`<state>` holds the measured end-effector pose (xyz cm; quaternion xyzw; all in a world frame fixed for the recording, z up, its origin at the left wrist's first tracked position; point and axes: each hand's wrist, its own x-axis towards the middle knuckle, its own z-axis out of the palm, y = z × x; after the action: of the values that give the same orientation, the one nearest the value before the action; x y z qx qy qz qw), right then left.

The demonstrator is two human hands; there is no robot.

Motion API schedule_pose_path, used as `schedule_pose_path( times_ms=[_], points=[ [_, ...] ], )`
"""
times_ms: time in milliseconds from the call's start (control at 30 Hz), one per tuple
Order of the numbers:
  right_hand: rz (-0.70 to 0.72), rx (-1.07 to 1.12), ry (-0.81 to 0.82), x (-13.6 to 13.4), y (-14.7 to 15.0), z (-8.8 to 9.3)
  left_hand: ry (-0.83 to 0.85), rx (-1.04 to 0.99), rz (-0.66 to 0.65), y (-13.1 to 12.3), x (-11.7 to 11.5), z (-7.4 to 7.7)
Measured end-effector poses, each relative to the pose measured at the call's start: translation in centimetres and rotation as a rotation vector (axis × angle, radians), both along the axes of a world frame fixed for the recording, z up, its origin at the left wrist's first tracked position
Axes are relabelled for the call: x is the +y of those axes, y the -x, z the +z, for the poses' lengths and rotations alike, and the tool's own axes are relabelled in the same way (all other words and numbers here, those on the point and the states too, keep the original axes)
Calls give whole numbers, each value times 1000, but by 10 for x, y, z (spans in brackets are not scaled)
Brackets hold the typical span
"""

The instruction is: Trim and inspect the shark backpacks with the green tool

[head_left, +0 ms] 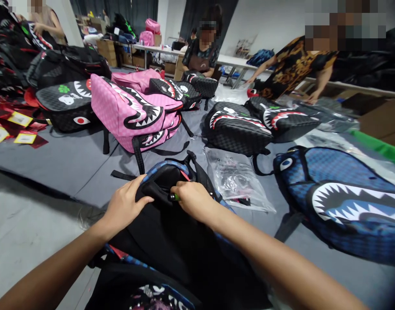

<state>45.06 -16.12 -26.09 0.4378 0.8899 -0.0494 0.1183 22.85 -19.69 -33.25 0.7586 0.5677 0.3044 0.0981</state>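
Observation:
An unzipped black backpack point(191, 241) with blue checked edging lies in front of me, its dark inside facing up. My left hand point(128, 202) grips its upper left rim, fingers along the outer edge and thumb over the inside. Over the opening, my right hand point(194, 198) is closed around a small dark object with a green end point(174, 196). Most of that object is hidden in the fist, so its kind does not show.
A pink shark-mouth backpack point(136, 114) lies ahead, black ones point(236, 129) beyond. A blue backpack point(342, 198) is at right, beside a clear plastic bag point(238, 178). Red tags point(18, 125) lie at left. Several people stand around the grey-covered table point(91, 172).

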Motion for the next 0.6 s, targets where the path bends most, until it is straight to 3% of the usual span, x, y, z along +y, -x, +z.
schedule_pose_path(
  times_ms=[167, 333, 433, 500, 600],
  points=[
    [-55, 126, -78, -4, 9, 7, -91, 5, -23, 3, 0, -4],
    [66, 301, -66, 11, 39, 9, -147, 6, -37, 13, 2, -12],
    [136, 260, -78, 15, 36, 13, -55, 22, -1, 16, 6, -11],
    [56, 140, -71, 7, 21, 14, 60, 38, 49, 14, 9, -4],
    [-192, -50, -35, -12, -17, 14, 262, 70, 114, 10, 19, 9]
  ],
)
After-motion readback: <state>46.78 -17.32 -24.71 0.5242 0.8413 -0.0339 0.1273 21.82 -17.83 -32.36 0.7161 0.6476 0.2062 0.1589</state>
